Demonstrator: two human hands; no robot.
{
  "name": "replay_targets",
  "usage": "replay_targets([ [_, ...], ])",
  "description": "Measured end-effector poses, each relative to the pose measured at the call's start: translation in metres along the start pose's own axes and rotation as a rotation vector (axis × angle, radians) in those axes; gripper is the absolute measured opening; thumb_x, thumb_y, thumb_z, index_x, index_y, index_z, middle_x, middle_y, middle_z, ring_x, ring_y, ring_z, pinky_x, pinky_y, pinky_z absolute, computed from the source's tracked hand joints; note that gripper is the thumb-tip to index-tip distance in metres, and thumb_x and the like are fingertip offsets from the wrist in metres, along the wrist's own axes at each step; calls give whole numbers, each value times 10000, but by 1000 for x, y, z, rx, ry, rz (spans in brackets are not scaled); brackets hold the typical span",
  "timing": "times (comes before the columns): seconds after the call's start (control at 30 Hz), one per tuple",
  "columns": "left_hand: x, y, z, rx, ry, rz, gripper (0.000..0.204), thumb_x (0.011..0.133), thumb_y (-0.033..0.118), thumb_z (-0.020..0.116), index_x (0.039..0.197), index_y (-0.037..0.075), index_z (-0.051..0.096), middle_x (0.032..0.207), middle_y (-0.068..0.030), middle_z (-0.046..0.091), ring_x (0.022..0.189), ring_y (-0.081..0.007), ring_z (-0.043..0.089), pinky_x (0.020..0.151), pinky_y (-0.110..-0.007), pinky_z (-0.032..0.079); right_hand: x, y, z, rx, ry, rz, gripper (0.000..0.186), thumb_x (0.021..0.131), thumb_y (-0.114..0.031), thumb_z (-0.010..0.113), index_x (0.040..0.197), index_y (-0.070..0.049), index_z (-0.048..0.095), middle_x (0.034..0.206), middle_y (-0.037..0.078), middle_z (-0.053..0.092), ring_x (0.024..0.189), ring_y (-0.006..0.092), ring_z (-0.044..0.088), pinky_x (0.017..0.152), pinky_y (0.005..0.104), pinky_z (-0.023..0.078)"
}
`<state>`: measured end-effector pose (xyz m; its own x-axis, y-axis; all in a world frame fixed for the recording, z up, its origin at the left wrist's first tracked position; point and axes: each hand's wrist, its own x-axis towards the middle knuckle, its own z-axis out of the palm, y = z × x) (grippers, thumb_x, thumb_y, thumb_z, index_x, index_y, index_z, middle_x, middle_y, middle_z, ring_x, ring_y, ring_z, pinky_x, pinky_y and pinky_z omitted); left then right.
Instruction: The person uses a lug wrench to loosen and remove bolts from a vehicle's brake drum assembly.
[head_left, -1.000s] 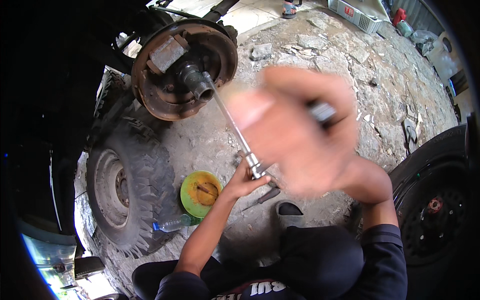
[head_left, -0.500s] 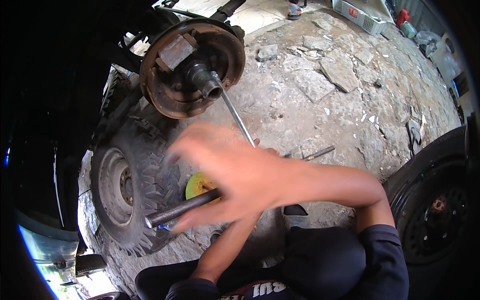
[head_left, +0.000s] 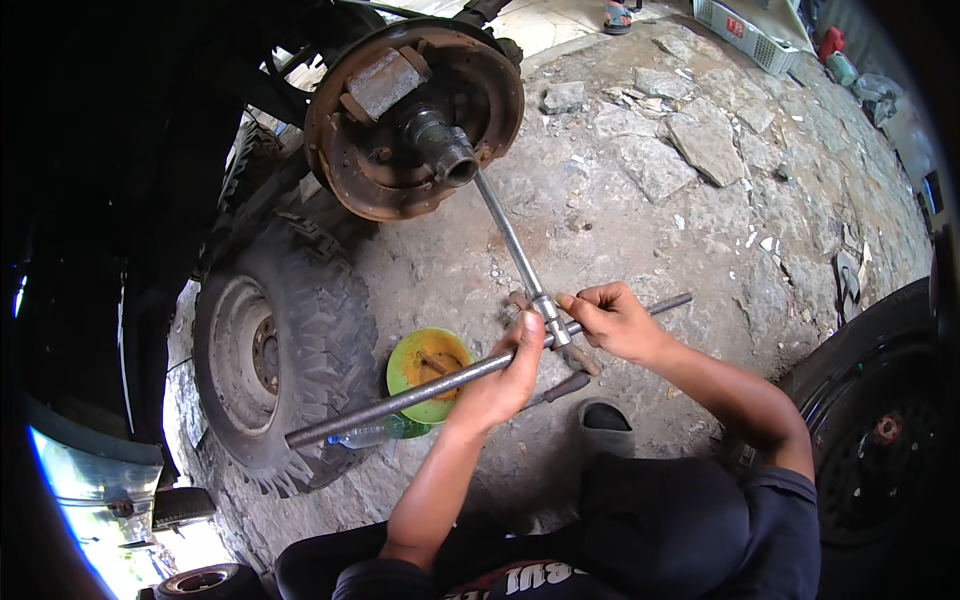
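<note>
Bowl (head_left: 404, 368): orange-brown residue (head_left: 450, 352) | left hand (head_left: 503, 388): gripping bar (head_left: 400, 401) | right hand (head_left: 618, 325): gripping bar

We log a rust-brown round plate (head_left: 352, 172), upper left of centre; silver shaft (head_left: 510, 237) and dark-grey crossbar (head_left: 390, 403), mid-frame; lime-green basin (head_left: 397, 371), blotched orange inside; black tyre (head_left: 858, 345), right edge.

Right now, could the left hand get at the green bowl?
Probably not without letting go: the left hand grips the metal crossbar, which passes in front of the green bowl in this view.
</note>
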<state>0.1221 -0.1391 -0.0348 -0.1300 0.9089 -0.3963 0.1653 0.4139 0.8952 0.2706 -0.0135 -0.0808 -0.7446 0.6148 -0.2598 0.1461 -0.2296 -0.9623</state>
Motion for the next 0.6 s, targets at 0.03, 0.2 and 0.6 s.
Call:
replay_targets([
  [0.03,-8,7,-6,128,-54,-152,888,924,715,238,1415,-10,385,1358,-228,510,1324,-336,434,1104,-393,308,1,4,-1,-13,46,-32,464,956,-304,575,587,-23,559,545,-45,456,523,38,377,457,273,293],
  [0.2,-79,88,7,445,-88,468,419,840,308,711,1144,26,650,1016,-148,707,949,-298,687,860,-389,513,6,17,-7,-30,148,-187,388,931,-184,572,584,-16,531,508,-40,438,494,39,405,443,250,297],
  [0.6,27,-61,8,62,155,537,336,944,273,563,757,-6,554,560,-84,522,501,-145,460,502,-334,381,-19,-95,23,-292,305,-568,201,848,-120,709,890,3,557,664,32,545,622,62,476,543,231,398],
])
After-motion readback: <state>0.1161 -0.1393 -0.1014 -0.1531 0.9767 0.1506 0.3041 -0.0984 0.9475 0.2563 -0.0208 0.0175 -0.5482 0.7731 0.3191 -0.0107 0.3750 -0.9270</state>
